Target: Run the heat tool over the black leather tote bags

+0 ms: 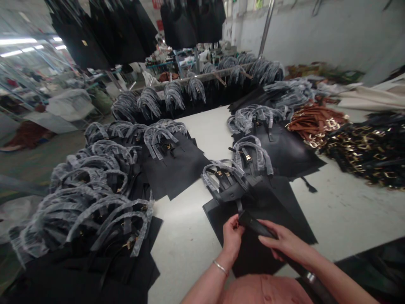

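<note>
My left hand (232,236) and right hand (286,245) both hold a long black leather strap (261,228) at 6 o'clock, just in front of my body. The left hand stands nearly upright with its fingers curled round the strap's near end, a narrow, closed grip. The right arm enters from 5 o'clock, and that hand lies almost flat along the strap with its fingers (272,240) closed over the top face. Its thumb is hidden, so I cannot confirm how firm that hold is. A metal fitting (310,277) sits on the strap past my right hand, and the frame's bottom edge cuts off the strap's far end.

Under my hands, a black leather handbag (272,207) lies flat on a white work table (344,223), with its film-wrapped handles (223,175) at 12 o'clock from my hands. A narrow black tab (238,205) drops from the bag toward my left hand. It appears to meet the strap, but my hand hides the junction.

A thin silver bangle (220,267) circles my left wrist, and a salmon-pink garment (262,291) shows at the bottom edge. More black bags (95,202) are heaped at 9 to 10 o'clock. Brown straps with gold buckles (316,124) lie at 2 o'clock, and black straps with gold hardware (363,152) at 3 o'clock
</note>
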Available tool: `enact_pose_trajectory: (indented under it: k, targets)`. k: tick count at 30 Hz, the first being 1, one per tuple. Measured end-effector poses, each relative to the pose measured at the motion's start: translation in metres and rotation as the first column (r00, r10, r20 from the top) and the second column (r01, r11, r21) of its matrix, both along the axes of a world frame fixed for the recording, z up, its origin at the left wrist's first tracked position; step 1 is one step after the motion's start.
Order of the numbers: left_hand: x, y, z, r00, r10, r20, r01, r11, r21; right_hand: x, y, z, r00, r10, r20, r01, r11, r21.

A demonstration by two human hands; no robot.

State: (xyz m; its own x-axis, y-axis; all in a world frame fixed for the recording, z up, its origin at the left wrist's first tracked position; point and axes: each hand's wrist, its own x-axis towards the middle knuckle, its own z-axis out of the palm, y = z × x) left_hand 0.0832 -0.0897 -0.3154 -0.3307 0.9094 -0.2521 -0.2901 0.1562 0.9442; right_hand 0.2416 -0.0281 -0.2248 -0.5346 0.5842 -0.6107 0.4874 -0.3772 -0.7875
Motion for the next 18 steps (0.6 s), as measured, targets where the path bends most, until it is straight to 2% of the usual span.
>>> enact_pose_trajectory:
  k: [2, 3, 5, 6, 7, 8, 10, 12, 15, 18]
  targets:
    - [-0.009, 0.002, 0.000, 0.968, -0.041, -0.249, 0.023, 0.997, -0.074, -0.004, 0.004, -0.006, 0.997, -0.083, 0.002, 0.083, 0.992, 0.096]
    - [-0.013, 0.005, 0.002, 0.912, -0.039, -0.409, -0.003, 0.995, -0.102, -0.005, 0.007, -0.008, 0.993, -0.117, 0.005, 0.115, 0.984, 0.137]
    - [-0.023, 0.015, 0.008, 0.725, -0.012, -0.689, -0.069, 0.994, -0.090, 0.000, 0.013, -0.011, 0.989, -0.147, 0.017, 0.142, 0.975, 0.170]
    - [-0.026, 0.023, 0.011, 0.639, -0.006, -0.770, -0.068, 0.996, -0.063, 0.006, 0.015, -0.012, 0.989, -0.146, 0.031, 0.139, 0.977, 0.164]
    - [-0.028, 0.033, 0.013, 0.590, -0.018, -0.807, -0.037, 0.998, -0.049, 0.013, 0.015, -0.013, 0.988, -0.144, 0.056, 0.133, 0.979, 0.157]
    - [-0.029, 0.045, 0.014, 0.579, -0.057, -0.813, 0.009, 0.998, -0.064, 0.021, 0.014, -0.014, 0.986, -0.140, 0.089, 0.125, 0.980, 0.155]
    - [-0.027, 0.070, 0.013, 0.603, -0.172, -0.779, 0.093, 0.985, -0.145, 0.037, 0.008, -0.017, 0.978, -0.134, 0.162, 0.107, 0.981, 0.164]
    - [-0.023, 0.096, 0.005, 0.622, -0.259, -0.739, 0.124, 0.964, -0.234, 0.052, -0.002, -0.024, 0.968, -0.122, 0.217, 0.087, 0.982, 0.165]
    - [-0.017, 0.126, -0.007, 0.628, -0.302, -0.717, 0.136, 0.950, -0.281, 0.072, -0.018, -0.037, 0.957, -0.130, 0.259, 0.087, 0.982, 0.170]
    - [-0.015, 0.136, -0.012, 0.645, -0.296, -0.704, 0.131, 0.951, -0.280, 0.091, -0.032, -0.049, 0.930, -0.229, 0.286, 0.162, 0.958, 0.238]
